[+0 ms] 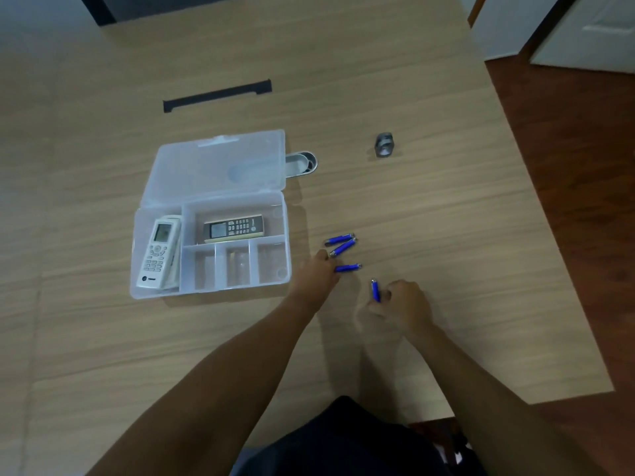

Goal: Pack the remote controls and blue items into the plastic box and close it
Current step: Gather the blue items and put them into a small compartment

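Right hand [403,302] grasps one blue item [375,290]; left hand [318,269], fingers loose, touches another [347,268], gathering them for the open plastic box [209,214] to its left.

The light was dim and even, with a cool cast. Both forearms threw soft, faint shadows on the wooden table [412,201]. Wide-angle bending curved the edges, and detail was slightly soft throughout.

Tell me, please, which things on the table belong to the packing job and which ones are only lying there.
Job: plastic box, white remote, dark remote, four blue items.

Lying about: black strip, grey metal piece, oval grommet.
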